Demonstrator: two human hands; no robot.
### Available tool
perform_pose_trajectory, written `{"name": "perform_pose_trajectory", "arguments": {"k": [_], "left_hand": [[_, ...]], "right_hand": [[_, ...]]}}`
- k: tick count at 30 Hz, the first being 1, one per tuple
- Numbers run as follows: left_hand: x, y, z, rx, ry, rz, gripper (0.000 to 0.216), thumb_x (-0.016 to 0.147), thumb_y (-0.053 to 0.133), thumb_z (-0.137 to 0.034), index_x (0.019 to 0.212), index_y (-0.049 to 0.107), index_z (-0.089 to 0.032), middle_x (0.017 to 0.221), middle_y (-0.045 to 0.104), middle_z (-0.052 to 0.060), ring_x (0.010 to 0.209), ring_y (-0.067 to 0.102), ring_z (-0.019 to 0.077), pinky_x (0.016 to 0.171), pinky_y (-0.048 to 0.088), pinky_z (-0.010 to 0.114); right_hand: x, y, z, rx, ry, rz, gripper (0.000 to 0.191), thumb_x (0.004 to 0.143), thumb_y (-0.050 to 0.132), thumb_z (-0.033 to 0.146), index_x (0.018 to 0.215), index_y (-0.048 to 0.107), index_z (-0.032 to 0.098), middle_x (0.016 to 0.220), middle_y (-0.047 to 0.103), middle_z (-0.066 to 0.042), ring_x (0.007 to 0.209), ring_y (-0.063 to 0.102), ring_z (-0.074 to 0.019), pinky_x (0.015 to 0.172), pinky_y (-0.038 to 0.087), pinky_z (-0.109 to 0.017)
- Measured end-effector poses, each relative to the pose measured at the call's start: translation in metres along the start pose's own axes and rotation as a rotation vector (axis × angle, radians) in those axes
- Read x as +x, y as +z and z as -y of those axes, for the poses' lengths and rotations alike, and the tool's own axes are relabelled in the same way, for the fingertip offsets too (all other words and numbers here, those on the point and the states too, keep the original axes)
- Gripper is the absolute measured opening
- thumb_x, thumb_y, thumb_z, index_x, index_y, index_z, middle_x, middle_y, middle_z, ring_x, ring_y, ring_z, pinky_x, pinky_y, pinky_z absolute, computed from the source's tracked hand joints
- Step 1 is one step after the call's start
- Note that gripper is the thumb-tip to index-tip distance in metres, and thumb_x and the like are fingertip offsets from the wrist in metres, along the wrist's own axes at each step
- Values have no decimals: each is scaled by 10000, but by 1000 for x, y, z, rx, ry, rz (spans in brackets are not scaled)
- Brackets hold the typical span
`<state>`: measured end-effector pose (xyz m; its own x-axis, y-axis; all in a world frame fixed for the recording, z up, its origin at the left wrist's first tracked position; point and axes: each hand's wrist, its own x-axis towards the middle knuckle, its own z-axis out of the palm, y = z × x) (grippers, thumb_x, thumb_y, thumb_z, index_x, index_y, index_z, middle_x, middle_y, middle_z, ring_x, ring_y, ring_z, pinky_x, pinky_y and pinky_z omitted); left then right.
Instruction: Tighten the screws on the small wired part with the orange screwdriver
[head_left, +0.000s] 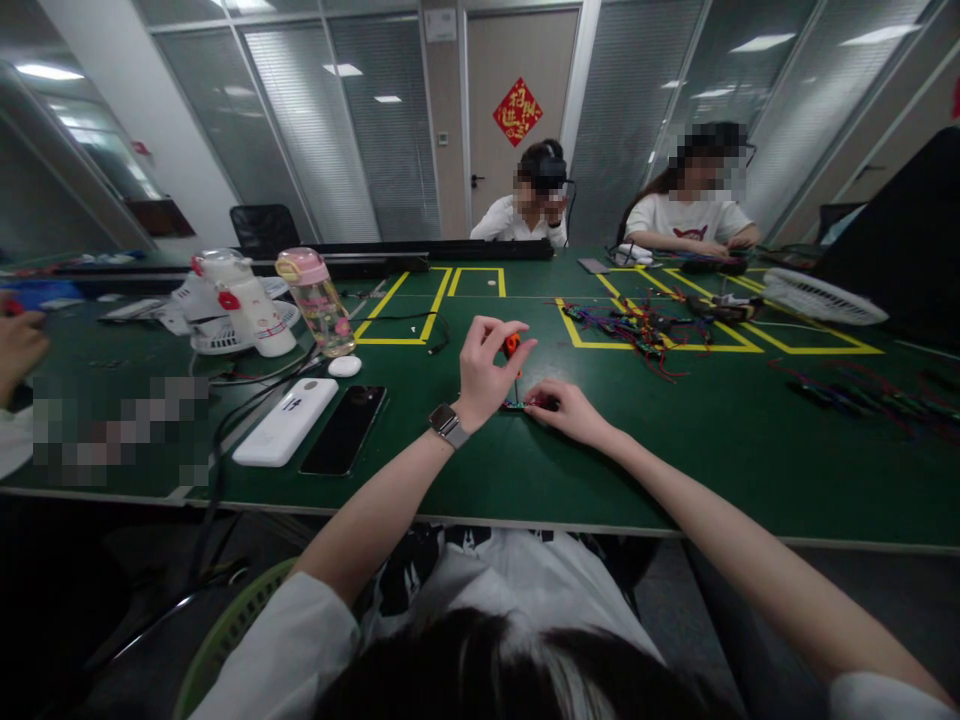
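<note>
My left hand (487, 370), with a watch on its wrist, is closed around the orange and black handle of a screwdriver (513, 346). The screwdriver stands upright, its thin dark shaft pointing down at a small green circuit board (513, 406) on the table. Whether the tip sits in a screw is too small to tell. My right hand (564, 408) lies low over the table with its fingertips pinched on the board's right end. Part of the board is hidden behind those fingers.
Left of my hands lie a black phone (345, 430), a white power bank (286, 422) and a white earbud case (345, 367). A pink-lidded bottle (319, 305) stands behind them. Bundles of wired boards (637, 325) lie at the right. Two people sit opposite; another person's hand is at far left.
</note>
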<state>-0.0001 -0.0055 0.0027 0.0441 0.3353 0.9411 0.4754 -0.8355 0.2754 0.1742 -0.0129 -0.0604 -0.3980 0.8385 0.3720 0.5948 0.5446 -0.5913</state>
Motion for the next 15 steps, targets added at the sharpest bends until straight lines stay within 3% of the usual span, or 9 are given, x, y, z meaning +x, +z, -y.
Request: {"name": "perform_pose_trajectory", "arguments": {"k": [4,7,10,15], "left_hand": [[-2,-1,-1,-27,8,76,314,982,343,-266,1200,557,-197,1017,552,66,940,554,142,817,478,279],[-1,-1,-2,-46,27,105,353,986,298,-232,1274,497,-187,1138,572,89,1059,546,157,912,466,314],[0,-1,-2,-44,33,83,322,974,354,-226,1247,517,-175,1090,595,84,1012,560,152,888,476,312],[-1,1,3,3,38,40,253,914,532,-301,1139,585,-199,870,551,23,801,537,127,717,477,264]], "right_hand": [[0,0,0,0,-9,-3,127,794,617,256,841,679,155,758,605,-32,658,539,-141,635,429,-268],[0,0,-1,1,-12,-3,127,794,619,258,847,682,161,769,612,-33,662,541,-139,642,435,-267],[0,0,-1,7,-7,-2,126,794,618,260,840,679,160,766,611,-33,657,543,-137,645,440,-269],[0,0,-1,25,-3,-8,129,793,615,261,843,678,161,777,619,-38,662,549,-140,643,445,-272]]}}
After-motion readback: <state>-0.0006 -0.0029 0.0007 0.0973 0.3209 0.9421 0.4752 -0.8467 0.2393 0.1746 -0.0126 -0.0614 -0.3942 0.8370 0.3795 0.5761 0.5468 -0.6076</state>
